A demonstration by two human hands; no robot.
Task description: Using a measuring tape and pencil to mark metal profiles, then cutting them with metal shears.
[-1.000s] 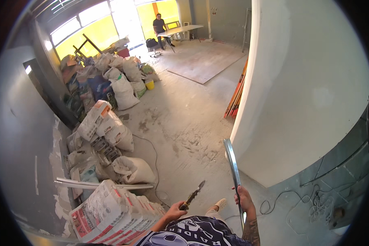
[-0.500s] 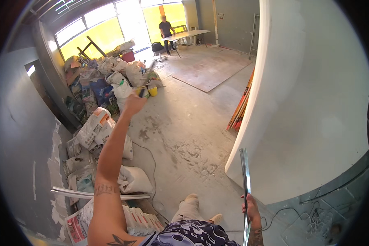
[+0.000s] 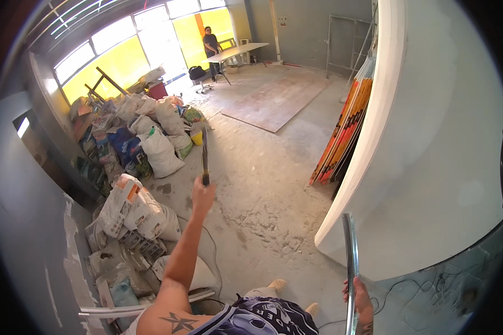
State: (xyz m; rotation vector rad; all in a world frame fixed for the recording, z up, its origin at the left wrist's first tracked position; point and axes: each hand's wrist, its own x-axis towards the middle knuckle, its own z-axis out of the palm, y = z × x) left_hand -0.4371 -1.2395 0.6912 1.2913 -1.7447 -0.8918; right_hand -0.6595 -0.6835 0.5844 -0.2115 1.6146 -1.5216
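Stretched out ahead of me, my left hand [image 3: 203, 196] is closed round the black-and-yellow handle of a long, slim, dark tool [image 3: 205, 153]. The tool points up and away from me; its exact kind is unclear. Low on the right, my right hand [image 3: 360, 294] grips a shiny metal channel [image 3: 349, 245]. This channel stands nearly upright beside the lower edge of a pale curved panel [image 3: 425, 167], and its lower end runs out of the picture.
Stuffed sacks [image 3: 161, 153] and bags [image 3: 131, 206] are heaped along the left. Orange-edged boards [image 3: 343, 134] lean behind the panel. Cables [image 3: 394, 290] trail over the floor. Far off, a person [image 3: 210, 47] stands by a long table [image 3: 237, 53], beyond a flat sheet [image 3: 276, 103].
My left hand has swung right and lower with the tool, which now shows more clearly. The view has shifted, revealing more of the leaning boards. My right hand still holds the channel.
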